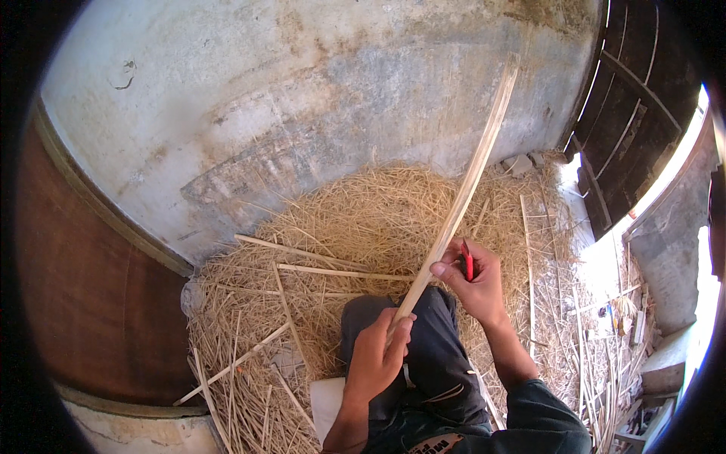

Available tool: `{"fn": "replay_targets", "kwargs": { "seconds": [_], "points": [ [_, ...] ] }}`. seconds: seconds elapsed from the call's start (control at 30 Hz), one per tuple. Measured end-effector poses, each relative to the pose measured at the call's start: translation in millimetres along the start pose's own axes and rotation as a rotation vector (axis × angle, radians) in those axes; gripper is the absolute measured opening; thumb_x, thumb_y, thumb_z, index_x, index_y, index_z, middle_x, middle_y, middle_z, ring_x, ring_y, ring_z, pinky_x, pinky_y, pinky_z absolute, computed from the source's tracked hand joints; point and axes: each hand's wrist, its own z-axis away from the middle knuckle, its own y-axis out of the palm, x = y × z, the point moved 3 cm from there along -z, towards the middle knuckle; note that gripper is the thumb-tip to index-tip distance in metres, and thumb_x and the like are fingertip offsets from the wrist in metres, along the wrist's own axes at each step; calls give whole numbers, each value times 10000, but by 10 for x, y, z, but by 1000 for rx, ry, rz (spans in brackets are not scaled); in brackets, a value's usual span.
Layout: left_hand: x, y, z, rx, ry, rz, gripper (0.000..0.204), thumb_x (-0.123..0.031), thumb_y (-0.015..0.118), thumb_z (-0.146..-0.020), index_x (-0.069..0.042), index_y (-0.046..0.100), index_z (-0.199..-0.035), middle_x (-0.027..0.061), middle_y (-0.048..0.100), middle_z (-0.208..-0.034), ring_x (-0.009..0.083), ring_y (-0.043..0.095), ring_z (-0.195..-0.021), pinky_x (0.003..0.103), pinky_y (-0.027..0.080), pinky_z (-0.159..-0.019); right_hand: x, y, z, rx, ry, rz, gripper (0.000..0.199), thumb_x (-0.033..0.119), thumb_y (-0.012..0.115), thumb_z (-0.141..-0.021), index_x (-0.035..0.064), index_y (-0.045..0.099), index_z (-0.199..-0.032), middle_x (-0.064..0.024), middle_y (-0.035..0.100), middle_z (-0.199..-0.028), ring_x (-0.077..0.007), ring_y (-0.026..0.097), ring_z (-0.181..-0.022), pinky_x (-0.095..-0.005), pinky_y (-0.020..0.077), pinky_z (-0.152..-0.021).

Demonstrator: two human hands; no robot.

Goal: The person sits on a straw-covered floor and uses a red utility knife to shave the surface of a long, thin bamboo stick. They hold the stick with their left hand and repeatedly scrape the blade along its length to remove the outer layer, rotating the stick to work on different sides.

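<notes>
A long pale strip of split wood or bamboo [469,178] slants up and to the right from above my lap toward the wall. My left hand [378,352] is closed around its lower end, thumb along the near side. Farther up the strip, my right hand [475,281] presses its thumb and fingers against it. The same hand also grips a small red-handled knife [467,262], its dark tip pointing up and mostly covered by the fingers. My knees in dark trousers [401,318] lie under both hands.
Shavings [363,212] heap against the stained wall [302,98]. Loose strips [318,265] lie over them, with more scattered at lower left. A brown panel [113,272] stands at left, a dark plank door [631,106] at upper right. Several small objects lie near a ledge [669,359].
</notes>
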Motion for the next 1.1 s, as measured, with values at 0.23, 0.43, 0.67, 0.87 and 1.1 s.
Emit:
{"fn": "replay_targets", "kwargs": {
  "seconds": [0.23, 0.43, 0.67, 0.87, 1.1],
  "points": [
    [-193, -20, -42, -57, -29, -49, 303, -284, 608, -1106, 1, 709, -1090, -24, 543, -690, 36, 418, -594, 265, 324, -536, 51, -35, 39, 21, -413, 438, 348, 181, 852, -881, 28, 727, -1168, -104, 717, -895, -219, 716, -787, -317, 550, -713],
    [-199, -20, -48, -113, -3, -27, 258, -250, 662, -1080, 0, 717, -1117, -63, 544, -704, 9, 404, -605, 236, 301, -529, 74, 52, 237, 95, -586, 633, 334, 224, 883, -830, 92, 777, -1118, -55, 712, -858, -219, 711, -680, -340, 570, -596],
    [-270, -7, -90, -196, 118, -189, 274, -261, 703, -1056, 9, 720, -1093, 11, 607, -689, 53, 508, -610, 263, 406, -540, 124, 111, 314, 71, -610, 697, 346, 256, 890, -804, 103, 790, -1098, -19, 706, -824, -200, 695, -636, -326, 560, -561],
    [-318, 30, -66, -268, 140, -207, 296, -294, 717, -1047, 1, 731, -1034, 32, 592, -658, 72, 486, -575, 283, 401, -524, 188, 99, 324, 54, -594, 710, 354, 262, 889, -799, 113, 793, -1105, -13, 700, -804, -193, 690, -624, -323, 551, -549],
    [-347, 27, -31, -275, 126, -215, 296, -285, 703, -1055, 1, 722, -985, 18, 534, -614, 64, 434, -542, 289, 349, -494, 259, 104, 324, 21, -609, 719, 327, 267, 890, -794, 127, 805, -1077, -3, 698, -785, -188, 685, -602, -323, 545, -535]
  ]
}}
